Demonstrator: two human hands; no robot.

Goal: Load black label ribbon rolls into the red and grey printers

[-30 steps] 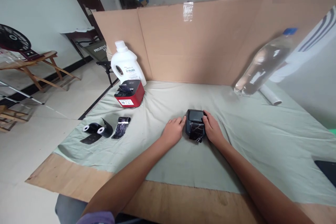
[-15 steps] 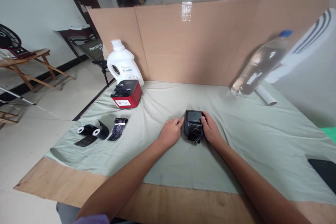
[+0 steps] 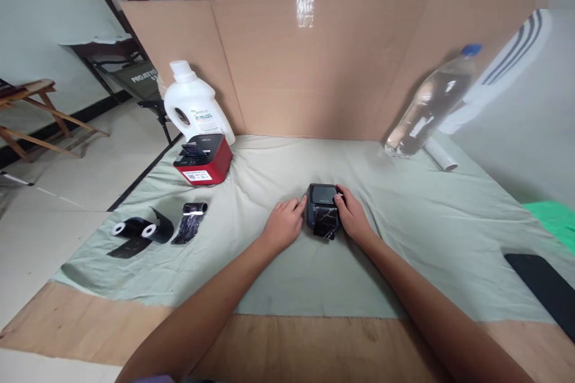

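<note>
View swung right, black device (image 3: pixel 322 198), "PROJEEYO" chair (image 3: pixel 138 85)

Lone head view — forward, downward — across table (image 3: pixel 314 341) to cardboard panel (image 3: pixel 269 72).

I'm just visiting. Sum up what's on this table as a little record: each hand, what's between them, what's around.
Left hand: index finger pointing at the device's left side; contact hard to tell
Right hand: gripping the device's right side, thumb on top
Between hands: black device, dark strip hanging over its front
Near left: two black rolls, a smaller unrolled one
Far left: red box, white jug behind it
Far right: clear bottle, white tube
Near right: flat dark object
</note>
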